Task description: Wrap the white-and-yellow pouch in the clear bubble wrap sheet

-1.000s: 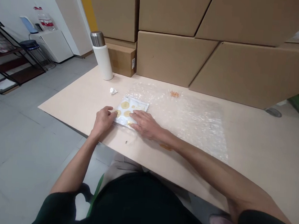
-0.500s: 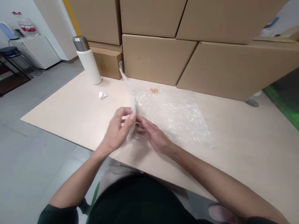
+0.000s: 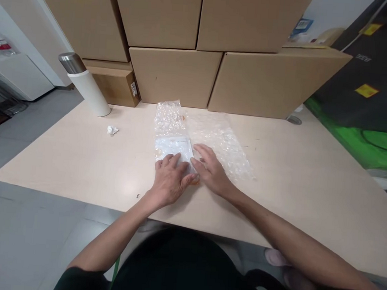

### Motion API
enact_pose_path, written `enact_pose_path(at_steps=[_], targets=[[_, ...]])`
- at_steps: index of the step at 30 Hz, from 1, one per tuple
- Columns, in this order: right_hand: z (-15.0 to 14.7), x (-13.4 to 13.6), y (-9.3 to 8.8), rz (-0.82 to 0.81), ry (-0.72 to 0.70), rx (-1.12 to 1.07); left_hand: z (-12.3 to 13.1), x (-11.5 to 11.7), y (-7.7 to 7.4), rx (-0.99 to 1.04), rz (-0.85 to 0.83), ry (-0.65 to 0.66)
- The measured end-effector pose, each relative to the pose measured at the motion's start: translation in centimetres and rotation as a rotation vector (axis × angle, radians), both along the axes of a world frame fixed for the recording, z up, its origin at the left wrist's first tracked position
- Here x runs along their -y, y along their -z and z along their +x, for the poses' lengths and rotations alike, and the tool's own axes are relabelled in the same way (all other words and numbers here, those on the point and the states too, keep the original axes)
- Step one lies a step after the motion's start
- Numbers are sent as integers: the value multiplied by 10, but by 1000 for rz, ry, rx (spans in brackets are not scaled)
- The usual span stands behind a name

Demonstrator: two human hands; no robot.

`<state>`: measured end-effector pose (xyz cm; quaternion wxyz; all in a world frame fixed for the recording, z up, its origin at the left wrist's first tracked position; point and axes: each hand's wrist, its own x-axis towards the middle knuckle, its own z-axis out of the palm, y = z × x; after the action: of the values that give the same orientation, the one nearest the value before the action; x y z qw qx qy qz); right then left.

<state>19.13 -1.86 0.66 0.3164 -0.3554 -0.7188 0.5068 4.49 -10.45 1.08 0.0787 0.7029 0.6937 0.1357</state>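
A flat white rectangular item [image 3: 184, 147] lies on the table, wrapped in or lying against clear bubble wrap [image 3: 170, 117]; I cannot tell which. More of the bubble wrap spreads flat to its right. My left hand [image 3: 169, 180] rests palm down on the near part of the white item, fingers spread, hiding that end. A small bit of orange [image 3: 195, 182] peeks out by the left thumb. Beside the item's right edge is my right hand [image 3: 212, 169], its fingers apart, thumb close to that edge and fingers over the wrap.
Cardboard boxes [image 3: 173, 78] are stacked along the table's back edge. A white flask [image 3: 89, 93] with a steel cap stands at the back left, near a crumpled white scrap [image 3: 112, 130]. At the back right lies a small grey object [image 3: 294, 120].
The white item and wrap, held upright on edge between both hands before, now lie flat. My left hand has gone from gripping to pressing down. The view has turned right.
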Motion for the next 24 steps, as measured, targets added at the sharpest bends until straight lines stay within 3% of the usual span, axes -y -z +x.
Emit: enact_pose_path(at_steps=[2, 5, 7, 10, 13, 17, 20, 24], targets=[[-7, -2, 3, 132, -77, 94, -4, 3, 4, 53, 13, -15], [-19, -4, 0, 141, -194, 196, -21, 11, 12, 252, 180, -232], [-22, -3, -7, 105, -189, 233, -35, 18, 14, 546, 243, -387], [-18, -3, -18, -29, -186, 218, -47, 24, 7, 1007, 234, -452], [-11, -4, -24, -197, -200, 57, -35, 23, -11, 1156, 357, -339], [5, -11, -25, -394, -218, -224, 0, 2, -27, 1107, 379, -16], [24, -21, -23, -468, -159, -274, 24, -24, -23, 921, 313, 161], [62, -39, -13, -416, 38, -290, 49, -58, -8, 621, 244, 291]])
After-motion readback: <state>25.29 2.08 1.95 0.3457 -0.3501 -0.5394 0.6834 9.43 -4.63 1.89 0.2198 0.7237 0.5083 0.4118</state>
